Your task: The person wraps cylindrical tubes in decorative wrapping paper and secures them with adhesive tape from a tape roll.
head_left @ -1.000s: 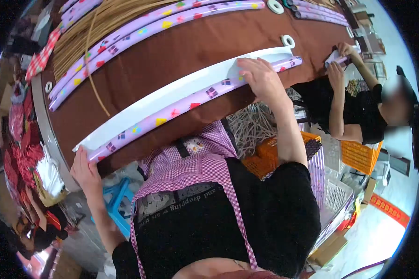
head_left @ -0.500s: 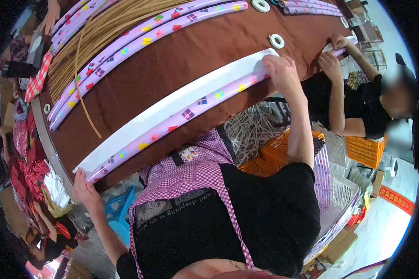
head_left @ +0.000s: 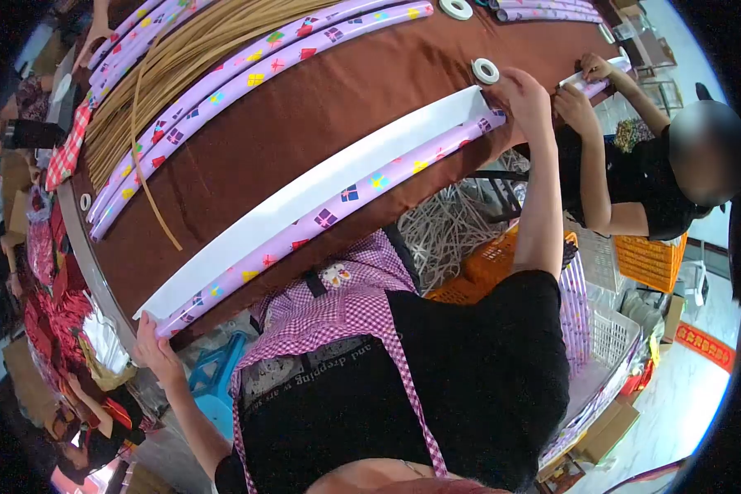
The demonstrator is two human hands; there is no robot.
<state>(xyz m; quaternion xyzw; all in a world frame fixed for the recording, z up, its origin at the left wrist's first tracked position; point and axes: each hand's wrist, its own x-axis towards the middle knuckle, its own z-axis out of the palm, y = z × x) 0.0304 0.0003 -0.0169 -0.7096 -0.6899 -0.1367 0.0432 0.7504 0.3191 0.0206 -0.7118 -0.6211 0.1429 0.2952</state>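
Note:
A long roll of lilac wrapping paper (head_left: 321,216) printed with gift boxes and bows lies along the near edge of the brown cloth-covered table. Its loose flap, white side up (head_left: 305,177), stretches behind it. My left hand (head_left: 158,350) grips the left end of the roll, thumb at the flap's corner. Beyond the other end, my right hand (head_left: 528,103) is raised slightly off the paper, fingers curved and apart beside a white roll of tape (head_left: 485,71). Its fingertips are close to the tape; contact is hard to make out.
More lilac rolls (head_left: 255,80) and a bundle of thin brown strips (head_left: 181,66) lie across the table's far left. Another tape roll (head_left: 456,8) sits farther back. A co-worker's hands (head_left: 580,99) handle paper at right. Orange crates (head_left: 650,259) and a blue stool (head_left: 214,383) stand below.
My right hand has let go of the paper's right corner and moved up and right toward the tape roll. My left hand stays on the roll's left end.

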